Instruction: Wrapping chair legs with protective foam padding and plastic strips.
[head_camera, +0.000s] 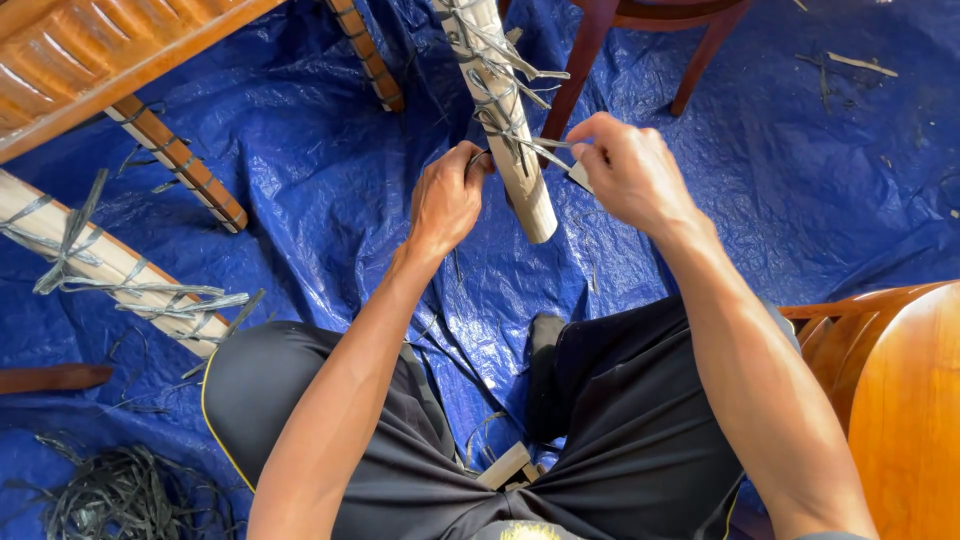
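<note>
Pale wooden furniture leg (510, 130), long axis running 12 to 6 o'clock, free end nearest. Left hand (447, 200) at 9 o'clock, right hand (625, 170) at 3 o'clock, each pinching grey binding strips (500, 100).

Crumpled blue tarpaulin (330, 200) covering the floor; heap of dark strips (120, 495) near left, loose strip scraps (850, 65) far right, brown chair legs (700, 55) standing far.

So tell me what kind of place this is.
Probably an informal furniture workshop, where chair parts get strapped or woven. A blue tarp covers the floor, both hands work grey strips around a pale wooden leg, a heap of loose strips lies nearby, and varnished wooden chairs stand around.
</note>
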